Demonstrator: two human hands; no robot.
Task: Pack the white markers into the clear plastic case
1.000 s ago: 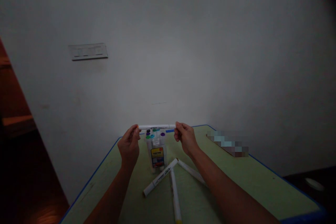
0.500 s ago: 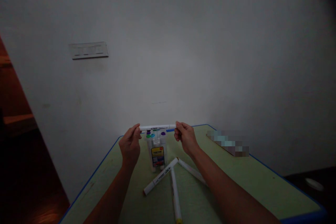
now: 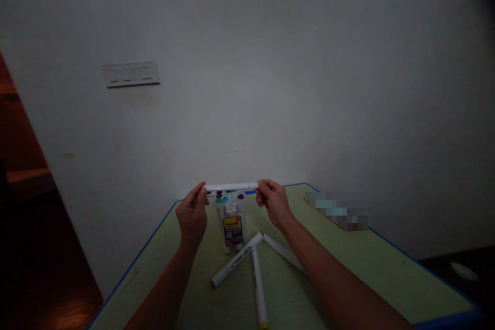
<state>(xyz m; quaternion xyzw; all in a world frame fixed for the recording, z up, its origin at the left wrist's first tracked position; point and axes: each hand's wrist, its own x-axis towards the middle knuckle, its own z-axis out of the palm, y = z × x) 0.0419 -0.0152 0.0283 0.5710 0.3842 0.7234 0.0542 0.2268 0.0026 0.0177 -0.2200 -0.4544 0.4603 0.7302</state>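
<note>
The table (image 3: 371, 260) has a pale green top with blue edging (image 3: 450, 317), a few scuffs on its left side and a small dark spot on its right. Towards the far end, a clear plastic case (image 3: 232, 230) of capped pens stands upright, a yellow-and-dark label on its front. Three white markers lie nearer: a slanting marker (image 3: 236, 260) with brown ends, a yellow-ended marker (image 3: 259, 286) pointing towards the near side, and a partly hidden marker (image 3: 284, 252) angling right. Their far ends lie close together. A pixelated item (image 3: 334, 211) lies along the right edge.
</note>
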